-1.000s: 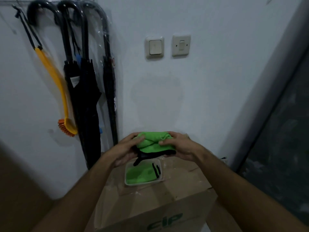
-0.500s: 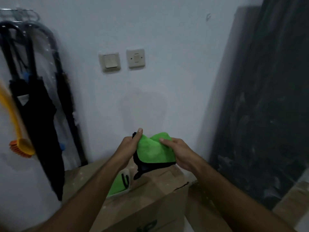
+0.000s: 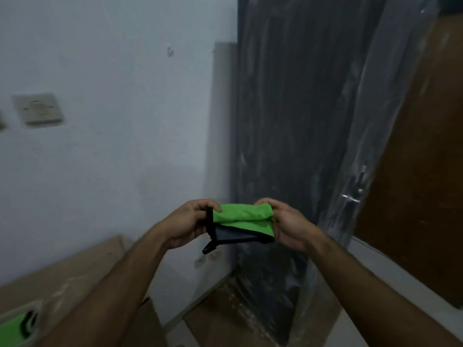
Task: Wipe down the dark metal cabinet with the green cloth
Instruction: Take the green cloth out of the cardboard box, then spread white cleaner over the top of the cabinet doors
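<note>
Green cloth (image 3: 241,216) with a black edge is stretched between two hands in front of the person. The left hand (image 3: 186,222) pinches one end and the right hand (image 3: 288,225) pinches the other, with fingers curled over the top. It looks folded, with a grey side showing underneath. The dark metal cabinet (image 3: 288,116) stands tall just behind the hands, and I think clear plastic (image 3: 370,136) covers part of it, but the picture is blurry. The cloth is not touching the cabinet yet. A good way to start is to bunch the cloth into one hand with the soft green side out. Then press it flat on the metal and rub from the top down.
</note>
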